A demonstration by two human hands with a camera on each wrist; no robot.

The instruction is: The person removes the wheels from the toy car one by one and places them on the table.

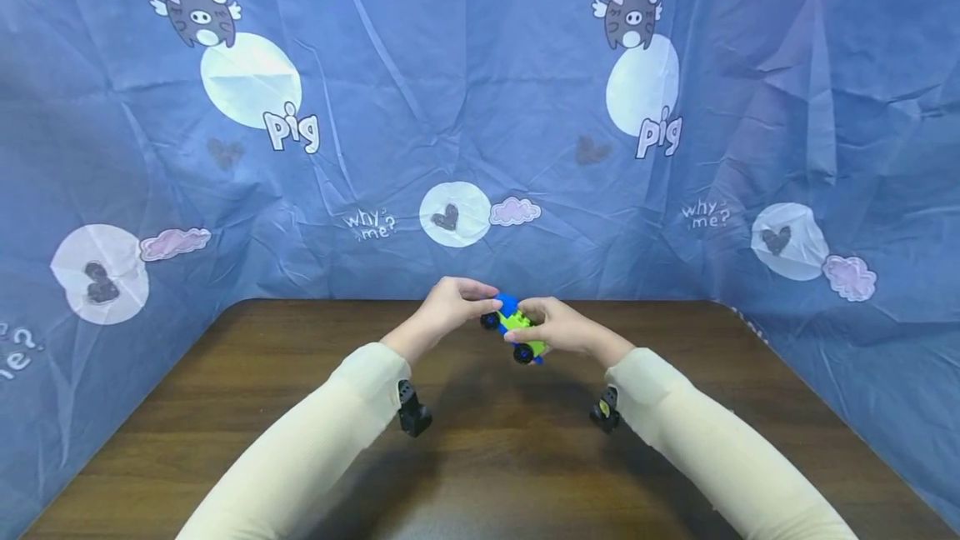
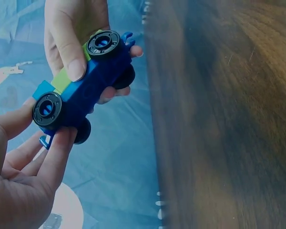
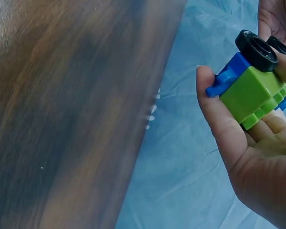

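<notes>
A toy car [image 1: 514,322] made of blue and lime-green building blocks, with black wheels, is held up tilted above the table. Its blue underside and wheels [image 2: 48,110] face the left wrist view. My left hand [image 1: 453,307] pinches the car's blue end between thumb and fingers. Around the green end, my right hand [image 1: 564,327] grips with its thumb along the side. In the right wrist view the green block [image 3: 250,94] and a blue hook-like piece [image 3: 225,78] show close to a right fingertip. The fingers behind the car are partly hidden.
Below the hands lies a brown wooden table [image 1: 495,473]. A blue cloth [image 1: 465,90] printed with pigs, hearts and clouds hangs behind and along the sides. Small black cameras [image 1: 412,411] are strapped at both wrists, under cream sleeves [image 1: 315,440].
</notes>
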